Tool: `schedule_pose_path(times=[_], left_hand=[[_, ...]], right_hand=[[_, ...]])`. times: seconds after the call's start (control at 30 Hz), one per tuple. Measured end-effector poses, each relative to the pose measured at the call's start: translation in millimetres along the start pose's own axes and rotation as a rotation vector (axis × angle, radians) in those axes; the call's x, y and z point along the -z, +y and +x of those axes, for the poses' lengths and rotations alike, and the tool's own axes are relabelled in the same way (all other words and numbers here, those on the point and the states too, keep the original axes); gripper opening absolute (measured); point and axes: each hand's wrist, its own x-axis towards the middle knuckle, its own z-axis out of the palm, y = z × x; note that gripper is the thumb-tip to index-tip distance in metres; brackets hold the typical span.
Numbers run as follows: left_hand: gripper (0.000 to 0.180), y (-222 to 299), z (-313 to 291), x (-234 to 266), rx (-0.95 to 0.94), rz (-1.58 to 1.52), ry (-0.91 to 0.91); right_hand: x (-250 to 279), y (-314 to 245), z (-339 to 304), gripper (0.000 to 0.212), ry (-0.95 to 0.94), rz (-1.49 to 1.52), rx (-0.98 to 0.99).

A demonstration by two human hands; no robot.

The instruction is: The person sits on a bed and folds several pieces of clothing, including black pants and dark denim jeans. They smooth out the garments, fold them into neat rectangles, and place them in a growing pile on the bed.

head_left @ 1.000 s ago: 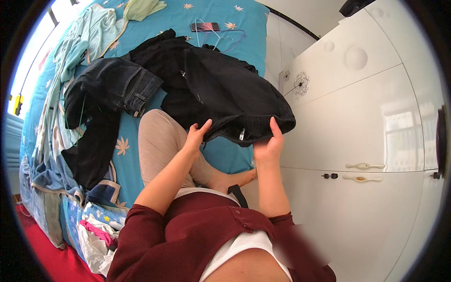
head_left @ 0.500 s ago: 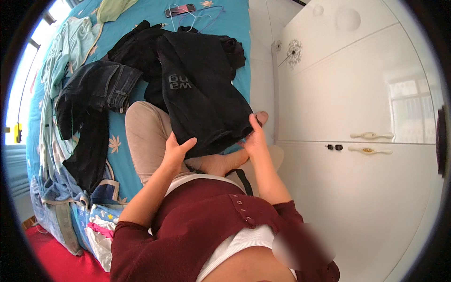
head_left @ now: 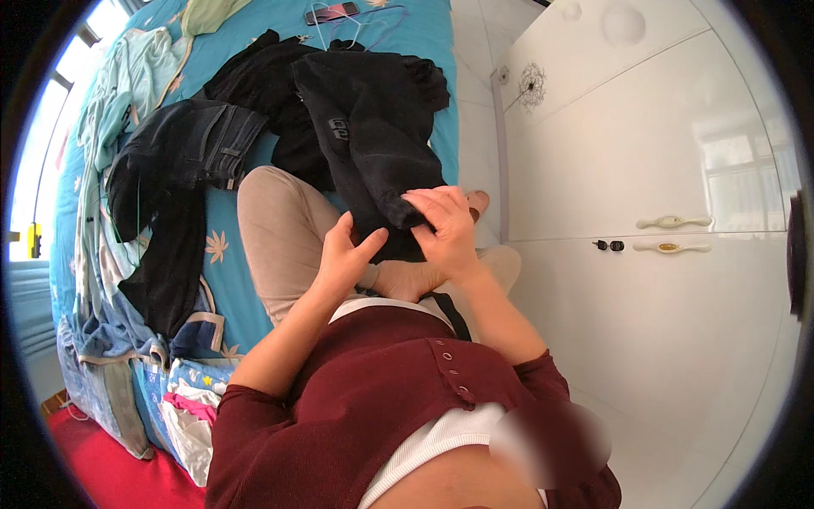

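A black garment (head_left: pixel 373 127) with raised grey lettering on it stretches over the bed from beyond my crossed legs to my lap; its exact kind is unclear. Its near end is gathered into a narrower fold between my hands. My left hand (head_left: pixel 348 254) grips the near left edge, thumb on top, with the other fingers partly hidden. My right hand (head_left: pixel 445 229) pinches the folded near end from the right, fingers curled over the cloth. Dark jeans (head_left: pixel 191 144) lie left of the garment, next to more black clothing (head_left: pixel 254 76).
The blue patterned bedspread (head_left: pixel 219 288) lies under everything. Pale green clothing (head_left: pixel 153 68) is strewn along the left edge. A phone (head_left: pixel 332 12) and thin hangers (head_left: pixel 339 30) lie at the far end. A white glossy cabinet (head_left: pixel 636 144) with handles stands on the right.
My right hand has moved inward and turned over, bringing the garment's right side toward the left. The near end is narrower, and the lettering is now partly folded out of sight.
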Motion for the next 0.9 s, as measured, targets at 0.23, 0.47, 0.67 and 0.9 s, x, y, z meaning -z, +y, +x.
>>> schedule_pose_path(times=[0.23,0.47,0.67,0.9], left_hand=[[0.047,0.2,1.5,37.2,-0.09,-0.106,0.135],[0.067,-9.5,-5.4,59.3,-0.128,-0.067,0.267],[0.044,10.5,-15.9,56.7,0.022,0.858,-0.127],[0.036,-16.3,-13.1,50.1,-0.25,1.394,-0.129]], right_hand=[[8.4,14.3,-5.9,0.023,0.252,0.233,-0.568],[11.5,24.6,-2.8,0.037,0.599,1.246,-0.94],[-8.0,40.8,-12.3,0.046,0.59,1.503,-0.895],[-28.4,35.6,-15.8,0.044,0.566,1.543,-1.003]])
